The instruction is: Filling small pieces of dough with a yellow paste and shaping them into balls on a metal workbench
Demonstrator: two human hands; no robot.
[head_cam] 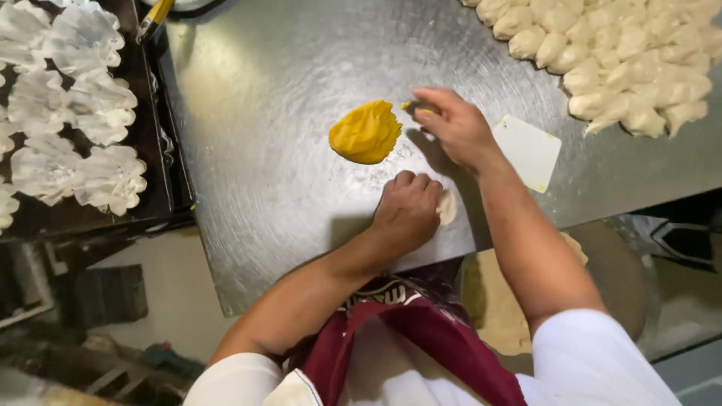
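On the steel table [286, 83] my left hand [408, 210] is curled over a small pale piece of dough [447, 207], pressing it near the front edge. My right hand [451, 124] reaches further out, with a small bit of yellow filling [412, 107] pinched in its fingertips. Just left of that hand lies a mound of yellow filling [365, 132]. A white plastic scraper [529, 150] lies flat to the right of my right wrist.
A heap of several pale dough pieces [624, 60] fills the table's far right corner. At the left a dark tray [162, 150] holds several white fluted paper cups [71, 113]. A yellow-handled tool [154, 16] lies at the top left. A round dough-filled basin [489, 301] sits below the table edge.
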